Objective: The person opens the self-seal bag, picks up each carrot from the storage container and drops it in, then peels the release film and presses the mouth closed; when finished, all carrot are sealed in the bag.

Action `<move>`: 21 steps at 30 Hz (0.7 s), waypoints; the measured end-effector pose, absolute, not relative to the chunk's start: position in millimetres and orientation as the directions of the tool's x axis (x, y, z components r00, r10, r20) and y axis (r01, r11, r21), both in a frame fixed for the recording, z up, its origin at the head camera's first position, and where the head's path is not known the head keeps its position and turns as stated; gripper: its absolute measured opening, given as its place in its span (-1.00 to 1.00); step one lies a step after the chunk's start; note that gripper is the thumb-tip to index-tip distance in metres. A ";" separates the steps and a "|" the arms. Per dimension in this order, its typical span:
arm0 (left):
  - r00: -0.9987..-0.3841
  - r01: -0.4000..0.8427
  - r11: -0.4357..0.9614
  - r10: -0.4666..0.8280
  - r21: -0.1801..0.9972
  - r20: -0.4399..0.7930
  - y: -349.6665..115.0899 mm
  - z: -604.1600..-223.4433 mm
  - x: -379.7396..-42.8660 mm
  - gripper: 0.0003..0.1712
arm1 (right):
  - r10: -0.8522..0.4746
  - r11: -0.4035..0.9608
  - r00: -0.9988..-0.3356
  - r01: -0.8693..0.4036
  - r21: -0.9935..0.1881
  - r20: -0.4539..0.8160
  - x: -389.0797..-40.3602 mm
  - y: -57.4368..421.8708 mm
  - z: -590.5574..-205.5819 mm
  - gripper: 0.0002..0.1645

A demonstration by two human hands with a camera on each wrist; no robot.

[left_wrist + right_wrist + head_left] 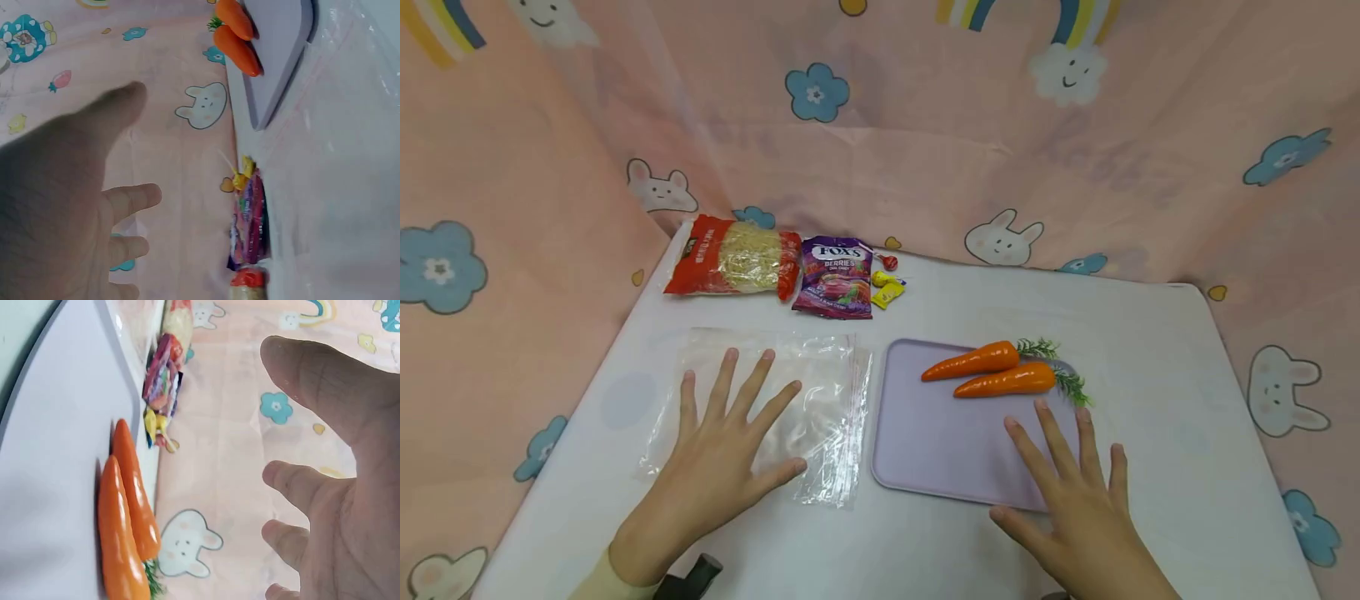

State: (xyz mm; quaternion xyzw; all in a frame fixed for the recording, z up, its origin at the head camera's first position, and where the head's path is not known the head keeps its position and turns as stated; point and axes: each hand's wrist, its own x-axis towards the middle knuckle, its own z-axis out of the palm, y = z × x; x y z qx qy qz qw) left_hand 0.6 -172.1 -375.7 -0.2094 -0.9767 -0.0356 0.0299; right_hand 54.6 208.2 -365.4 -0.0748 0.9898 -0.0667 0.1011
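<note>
My left hand (718,454), fingers spread, is over the clear plastic bags (820,400) on the left of the table and holds nothing. My right hand (1078,508) is also spread and empty, overlapping the front right corner of a lilac tray (925,450) in the head view. Two orange carrots with green tops lie side by side at the tray's back: a rear carrot (977,361) and a front carrot (1011,381). In the right wrist view, the carrots (119,531) lie left of the hand, well apart from its fingers.
Along the back edge of the white table (1150,358) are a red bag of noodles (737,257), a purple candy bag (837,277) and several small wrapped candies (887,293). A pink patterned cloth (910,167) hangs behind and at the sides. A black object (696,577) shows by the left wrist.
</note>
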 end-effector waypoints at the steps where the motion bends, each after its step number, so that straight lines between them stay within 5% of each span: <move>1: -0.910 0.414 0.908 0.410 0.068 0.066 -172.9 -377.9 -0.7 -0.03 | -0.186 0.973 -0.965 -0.153 -0.175 -0.185 53.6 206.2 -367.1 0.11; 11: -0.891 0.442 0.872 0.454 0.209 -0.009 -188.3 -422.1 -17.0 -0.21 | -0.543 0.771 -0.839 -0.481 -0.417 -0.037 32.0 157.7 -404.1 -0.35; 21: -0.899 0.416 0.874 0.437 0.250 -0.034 -199.2 -456.4 -24.5 -0.28 | -0.743 0.635 -0.669 -0.694 -0.339 -0.022 16.7 92.2 -443.4 -0.32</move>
